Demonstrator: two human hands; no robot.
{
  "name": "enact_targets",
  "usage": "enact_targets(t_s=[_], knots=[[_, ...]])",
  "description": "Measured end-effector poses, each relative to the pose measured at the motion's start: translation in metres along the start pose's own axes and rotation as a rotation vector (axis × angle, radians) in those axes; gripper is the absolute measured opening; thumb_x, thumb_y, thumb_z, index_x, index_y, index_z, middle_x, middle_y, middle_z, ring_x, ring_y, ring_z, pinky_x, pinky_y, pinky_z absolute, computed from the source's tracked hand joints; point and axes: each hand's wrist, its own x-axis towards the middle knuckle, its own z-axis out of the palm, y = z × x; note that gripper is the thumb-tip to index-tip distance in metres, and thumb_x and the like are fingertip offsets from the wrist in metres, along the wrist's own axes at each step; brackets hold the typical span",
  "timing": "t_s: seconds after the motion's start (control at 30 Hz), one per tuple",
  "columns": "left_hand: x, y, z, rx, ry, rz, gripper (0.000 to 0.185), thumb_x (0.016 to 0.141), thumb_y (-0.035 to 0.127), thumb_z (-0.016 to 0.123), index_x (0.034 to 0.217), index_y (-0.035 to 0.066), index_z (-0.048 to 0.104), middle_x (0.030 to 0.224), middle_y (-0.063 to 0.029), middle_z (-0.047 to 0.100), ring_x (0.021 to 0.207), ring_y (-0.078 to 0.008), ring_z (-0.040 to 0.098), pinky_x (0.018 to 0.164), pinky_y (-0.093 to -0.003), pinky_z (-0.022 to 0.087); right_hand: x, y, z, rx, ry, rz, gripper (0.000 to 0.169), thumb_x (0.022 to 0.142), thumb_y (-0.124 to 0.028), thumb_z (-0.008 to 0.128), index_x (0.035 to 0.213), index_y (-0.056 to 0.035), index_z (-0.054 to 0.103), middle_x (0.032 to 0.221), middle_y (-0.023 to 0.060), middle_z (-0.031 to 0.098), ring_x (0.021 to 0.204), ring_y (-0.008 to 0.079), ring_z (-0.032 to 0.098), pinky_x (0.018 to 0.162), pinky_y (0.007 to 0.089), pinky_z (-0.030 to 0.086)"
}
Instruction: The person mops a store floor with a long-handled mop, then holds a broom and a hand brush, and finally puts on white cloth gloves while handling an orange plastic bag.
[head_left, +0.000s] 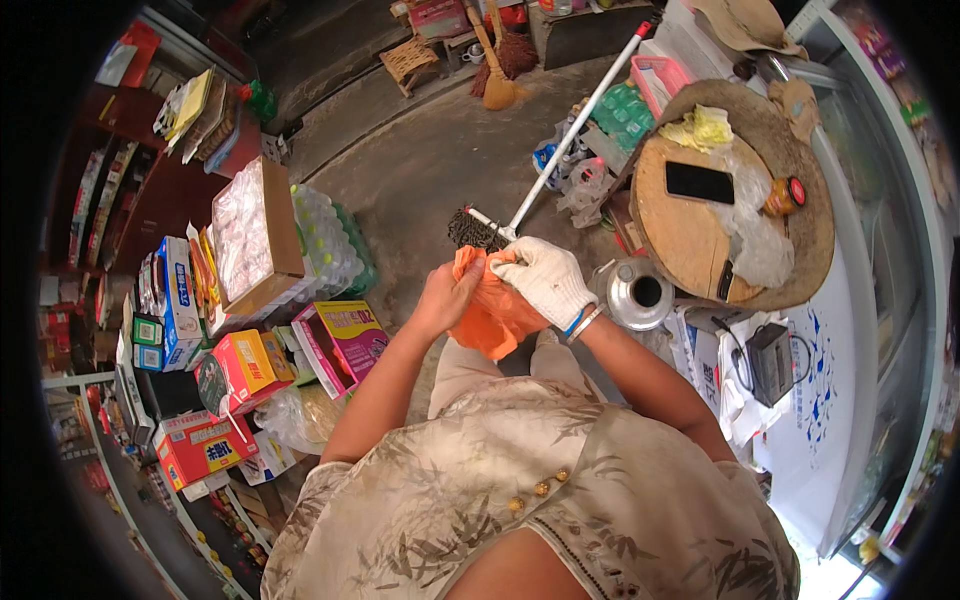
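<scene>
An orange plastic bag (499, 319) hangs crumpled in front of my lap, gripped at its top edge by both hands. Bare fingers of my left hand (452, 292) pinch the bag's left side. My right hand (551, 283) wears a white knitted work glove and pinches the other side; a blue band and a pale bangle circle that wrist. Just beyond the hands lies the dark mop head (478, 229), its white handle (574, 127) slanting up to the right. Whether the bag has anything inside cannot be seen.
A round wooden chopping board (675, 240) at right carries a black phone (700, 183), a jar (784, 196) and cabbage leaves (699, 129). Below it stands a metal kettle (637, 292). Cartons (247, 367) and bottled drinks (326, 240) crowd the left. Brooms (501, 82) stand far back.
</scene>
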Motion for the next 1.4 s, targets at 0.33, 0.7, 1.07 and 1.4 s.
enact_targets(t_s=[0.33,0.7,1.07,1.4], knots=[[0.066,-0.026,-0.107,-1.148,-0.206,-0.145,0.019,0.076,-0.001,0.066,0.092,0.004,0.057,0.089,-0.0055,0.061,0.083,-0.0156,0.06,0.078,-0.0293,0.049,0.101,-0.067,0.036,-0.304,-0.259,-0.29,0.023,0.076,-0.031,0.062,0.08,-0.0074,0.062,0.074,0.013,0.06,0.076,0.0328,0.057,0.065,0.0423,0.045],[0.161,-0.074,-0.215,-1.141,-0.091,-0.124,0.013,0.078,-0.001,0.066,0.085,0.004,0.057,0.087,-0.0046,0.061,0.077,-0.0103,0.059,0.072,-0.0237,0.05,0.229,-0.09,0.107,-0.198,-0.256,-0.302,0.027,0.079,-0.034,0.062,0.082,-0.0071,0.058,0.076,0.0117,0.056,0.075,0.0307,0.056,0.069,0.0406,0.044],[0.315,-0.082,-0.275,-0.949,0.091,-0.065,0.015,0.075,-0.006,0.062,0.084,0.005,0.057,0.081,-0.0001,0.058,0.074,-0.0083,0.055,0.068,-0.0214,0.046,0.407,-0.062,0.099,0.509,-0.317,0.134,0.028,0.082,-0.01,0.065,0.104,0.0049,0.057,0.107,0.0085,0.063,0.088,0.0093,0.06,0.078,0.0216,0.05],[0.515,-0.067,-0.29,-0.607,0.154,-0.205,0.011,0.083,0.005,0.062,0.093,0.003,0.057,0.078,0.0009,0.058,0.069,-0.0073,0.053,0.066,-0.0207,0.043,0.658,0.088,0.057,0.318,-0.278,0.3,0.033,0.084,-0.022,0.061,0.11,-0.0035,0.06,0.099,0.0088,0.065,0.08,0.0163,0.062,0.069,0.0267,0.049]])
